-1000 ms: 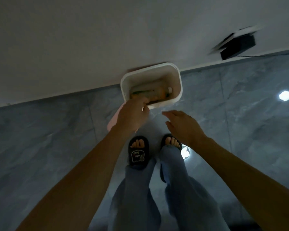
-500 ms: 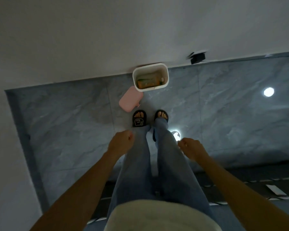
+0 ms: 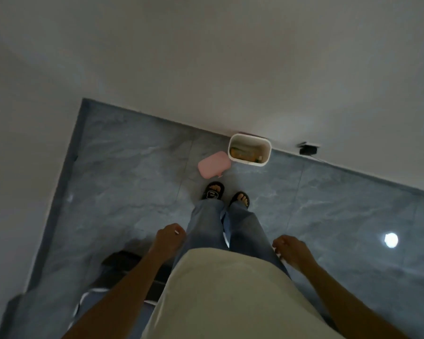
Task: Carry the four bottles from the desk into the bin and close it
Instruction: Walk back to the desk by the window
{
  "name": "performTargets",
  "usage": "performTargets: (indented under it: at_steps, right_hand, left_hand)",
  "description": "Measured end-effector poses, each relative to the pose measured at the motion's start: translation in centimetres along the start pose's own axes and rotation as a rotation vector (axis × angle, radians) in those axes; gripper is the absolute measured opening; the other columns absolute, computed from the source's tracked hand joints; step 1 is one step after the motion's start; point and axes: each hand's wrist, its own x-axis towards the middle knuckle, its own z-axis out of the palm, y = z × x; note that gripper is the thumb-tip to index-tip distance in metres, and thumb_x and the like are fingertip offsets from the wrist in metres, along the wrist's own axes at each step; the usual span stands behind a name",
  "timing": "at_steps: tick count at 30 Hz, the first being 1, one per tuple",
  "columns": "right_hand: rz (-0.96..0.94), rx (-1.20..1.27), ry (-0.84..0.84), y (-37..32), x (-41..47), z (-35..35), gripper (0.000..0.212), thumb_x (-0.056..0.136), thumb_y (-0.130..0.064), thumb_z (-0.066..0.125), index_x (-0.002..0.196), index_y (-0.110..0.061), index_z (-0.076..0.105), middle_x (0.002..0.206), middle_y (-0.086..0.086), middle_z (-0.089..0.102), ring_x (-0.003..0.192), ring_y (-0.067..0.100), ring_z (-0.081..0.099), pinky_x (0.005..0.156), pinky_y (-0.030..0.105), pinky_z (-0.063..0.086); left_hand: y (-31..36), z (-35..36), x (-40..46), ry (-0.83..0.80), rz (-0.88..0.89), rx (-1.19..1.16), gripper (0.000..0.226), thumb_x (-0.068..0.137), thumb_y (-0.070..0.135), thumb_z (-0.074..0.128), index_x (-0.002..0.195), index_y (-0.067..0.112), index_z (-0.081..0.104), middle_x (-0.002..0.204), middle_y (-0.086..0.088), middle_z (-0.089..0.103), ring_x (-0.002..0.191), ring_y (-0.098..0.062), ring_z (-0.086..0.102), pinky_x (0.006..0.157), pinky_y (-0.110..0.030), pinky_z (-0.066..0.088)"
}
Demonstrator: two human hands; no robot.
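Observation:
A white bin [image 3: 265, 156] stands open on the floor against the wall, far ahead of my feet. Orange and greenish bottles [image 3: 242, 152] lie inside it. The bin's pink lid [image 3: 213, 164] lies flat on the tiles just left of the bin. My left hand [image 3: 169, 237] hangs beside my left leg with fingers curled and nothing in it. My right hand [image 3: 289, 249] hangs beside my right leg, fingers loosely bent, also holding nothing. Both hands are far from the bin and lid.
Grey marble tiles [image 3: 123, 182] cover the floor, bounded by white walls ahead and to the left. A black box with a cable [image 3: 308, 150] sits at the wall right of the bin. A dark object [image 3: 123, 263] and a white cable [image 3: 83, 299] lie near my left arm.
I have stood up from the bin, so it now looks small and distant. My left hand left the bin's rim. Both hands dropped to my sides and the view turned.

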Motion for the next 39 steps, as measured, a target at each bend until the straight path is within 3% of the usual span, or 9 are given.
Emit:
performTargets:
  at_steps: [4, 7, 16, 19, 21, 24, 30, 35, 39]
  right_hand:
    - [-0.157, -0.233, 0.02, -3.9, 0.4, -2.0, 0.029, 0.097, -0.025, 0.051, 0.093, -0.006, 0.073, 0.093, 0.01, 0.074, 0.084, 0.027, 0.07, 0.085, 0.042, 0.058]
    - [-0.276, -0.353, 0.023, -8.4, 0.1, -2.1, 0.027, 0.1, -0.027, 0.049, 0.098, -0.01, 0.07, 0.097, 0.01, 0.073, 0.085, 0.027, 0.069, 0.086, 0.043, 0.057]
    - [-0.516, -0.562, -0.054, -23.7, -2.4, 4.9, 0.025, 0.094, -0.038, 0.049, 0.087, -0.021, 0.066, 0.091, 0.007, 0.072, 0.09, 0.027, 0.067, 0.088, 0.045, 0.054]
    - [-0.546, -0.608, -0.062, -27.4, -3.1, 8.5, 0.027, 0.092, -0.037, 0.051, 0.081, -0.017, 0.066, 0.086, 0.008, 0.073, 0.085, 0.028, 0.069, 0.086, 0.044, 0.055]
    - [-0.552, -0.645, -0.063, -29.3, -3.4, 10.4, 0.026, 0.094, -0.035, 0.053, 0.085, -0.016, 0.068, 0.089, 0.008, 0.074, 0.085, 0.027, 0.07, 0.087, 0.044, 0.056]
    - [-0.553, -0.711, -0.08, -31.0, -3.5, 11.9, 0.024, 0.097, -0.029, 0.053, 0.096, -0.012, 0.069, 0.093, 0.011, 0.074, 0.087, 0.03, 0.069, 0.087, 0.049, 0.056]
    - [-0.453, -0.78, -0.061, -34.0, -3.2, 11.8, 0.019, 0.098, -0.029, 0.056, 0.093, -0.018, 0.07, 0.087, 0.005, 0.075, 0.075, 0.022, 0.07, 0.075, 0.04, 0.057]
    - [-0.3, -0.772, -0.054, -39.1, -2.3, 11.5, 0.024, 0.098, -0.012, 0.056, 0.11, 0.003, 0.07, 0.083, 0.014, 0.069, 0.063, 0.022, 0.059, 0.056, 0.025, 0.042]
    - [-0.296, -0.911, -0.096, -46.6, -2.7, 13.2, 0.028, 0.101, -0.014, 0.051, 0.113, 0.004, 0.07, 0.11, 0.029, 0.069, 0.065, 0.019, 0.056, 0.048, 0.018, 0.04]
  left_hand:
    - [-4.1, 2.8, -3.8, 0.052, -0.104, -0.193, 0.021, 0.101, 0.023, 0.054, 0.107, 0.015, 0.072, 0.103, -0.005, 0.07, 0.106, -0.029, 0.068, 0.091, -0.036, 0.053]
    - [-7.4, 5.5, -6.5, 0.015, -0.219, -0.287, 0.031, 0.103, 0.021, 0.047, 0.113, 0.006, 0.072, 0.119, -0.02, 0.071, 0.113, -0.039, 0.065, 0.092, -0.04, 0.05]
    - [-16.1, 12.0, -12.3, -0.009, -0.491, -0.649, 0.025, 0.1, 0.021, 0.054, 0.107, 0.021, 0.078, 0.12, -0.006, 0.069, 0.119, -0.029, 0.061, 0.1, -0.037, 0.045]
    - [-19.3, 12.0, -12.4, -0.035, -0.506, -0.747, 0.026, 0.1, 0.017, 0.052, 0.096, 0.018, 0.077, 0.101, -0.003, 0.067, 0.096, -0.019, 0.059, 0.088, -0.032, 0.04]
    - [-21.3, 10.8, -12.0, -0.028, -0.518, -0.787, 0.022, 0.099, 0.018, 0.051, 0.085, 0.022, 0.068, 0.093, -0.002, 0.063, 0.084, -0.016, 0.053, 0.076, -0.027, 0.034]
    - [-24.0, 8.4, -10.5, 0.021, -0.522, -0.966, 0.02, 0.1, 0.019, 0.052, 0.091, 0.015, 0.069, 0.096, -0.012, 0.073, 0.074, -0.022, 0.062, 0.063, -0.028, 0.049]
    - [-28.4, 0.4, -6.7, 0.194, -0.431, -1.161, 0.024, 0.101, 0.019, 0.051, 0.105, 0.005, 0.07, 0.1, -0.022, 0.074, 0.077, -0.03, 0.065, 0.071, -0.035, 0.05]
    - [-31.8, -7.1, -3.9, 0.354, -0.418, -1.257, 0.021, 0.097, 0.023, 0.055, 0.09, 0.014, 0.072, 0.085, -0.014, 0.075, 0.073, -0.028, 0.07, 0.076, -0.042, 0.06]
    - [-33.6, -11.1, -2.8, 0.404, -0.403, -1.289, 0.019, 0.099, 0.025, 0.055, 0.084, 0.025, 0.066, 0.083, -0.009, 0.074, 0.079, -0.027, 0.073, 0.078, -0.04, 0.061]
